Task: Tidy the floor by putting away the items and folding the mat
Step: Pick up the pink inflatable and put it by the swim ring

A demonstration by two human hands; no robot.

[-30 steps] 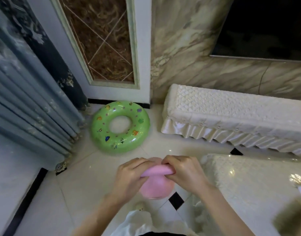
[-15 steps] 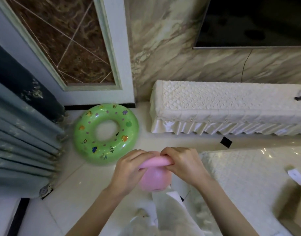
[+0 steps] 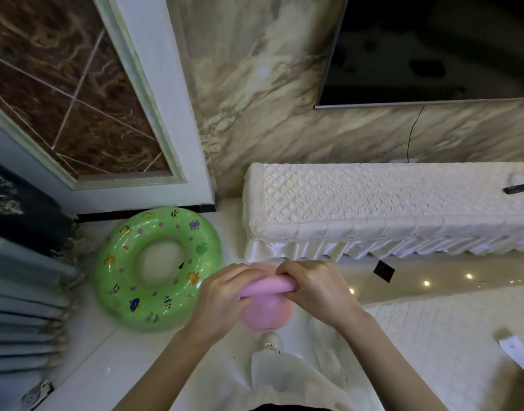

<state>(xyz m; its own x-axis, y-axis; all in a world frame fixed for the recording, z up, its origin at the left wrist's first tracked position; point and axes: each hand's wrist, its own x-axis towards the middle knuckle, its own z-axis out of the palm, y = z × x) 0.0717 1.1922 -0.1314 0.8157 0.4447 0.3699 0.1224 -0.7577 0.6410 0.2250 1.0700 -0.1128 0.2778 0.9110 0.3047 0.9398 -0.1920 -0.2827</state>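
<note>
The pink kettlebell [image 3: 268, 307] was held in the air above the floor [image 3: 106, 369], with the left hand [image 3: 222, 295] and right hand [image 3: 317, 287] each curled tightly round one end of its handle. The green swim ring [image 3: 158, 269] lay on the floor just left of the hands, near the curtain [image 3: 23, 307]. A cream-covered cabinet [image 3: 388, 209] stood behind the hands, against the marble wall [image 3: 260, 93].

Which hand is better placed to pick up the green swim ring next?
Probably the left hand: the green swim ring lies on its side. Both it and the right hand grip the pink item.
</note>
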